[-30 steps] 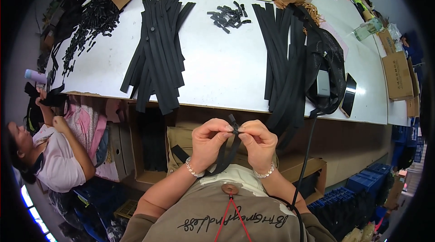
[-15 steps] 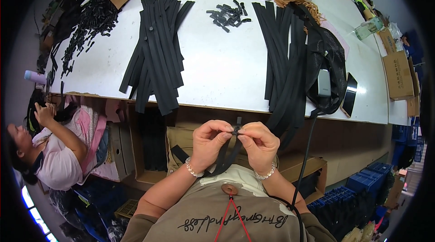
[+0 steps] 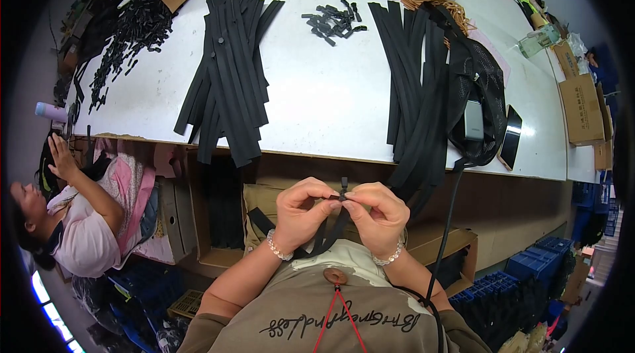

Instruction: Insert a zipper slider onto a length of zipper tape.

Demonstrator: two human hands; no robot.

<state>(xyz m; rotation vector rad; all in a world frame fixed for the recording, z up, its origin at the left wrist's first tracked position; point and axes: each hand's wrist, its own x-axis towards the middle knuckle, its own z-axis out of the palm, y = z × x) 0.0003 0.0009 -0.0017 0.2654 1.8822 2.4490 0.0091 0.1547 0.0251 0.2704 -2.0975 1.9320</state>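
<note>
In front of my chest, below the table edge, both hands meet at a small black zipper pull (image 3: 344, 183). My left hand (image 3: 305, 211) pinches its lower part between thumb and forefinger. From the other side my right hand (image 3: 375, 214) pinches the same spot. Under the fingers hangs a black strip (image 3: 329, 239) that looks like zipper tape, curving down toward my lap. The exact joint between pull and strip is covered by my fingertips.
Black strips lie in a left bundle (image 3: 233, 75) and a right bundle (image 3: 410, 88) on the white table (image 3: 317, 115). Between them sits a small pile of black pulls (image 3: 333, 22). A black mesh bag (image 3: 486, 75) and phone (image 3: 509, 138) lie right. Another person (image 3: 86, 220) sits left.
The black pull has turned between my fingers, and its end now stands up a little lower. My hands have shifted slightly. The other person's hand has risen and opened.
</note>
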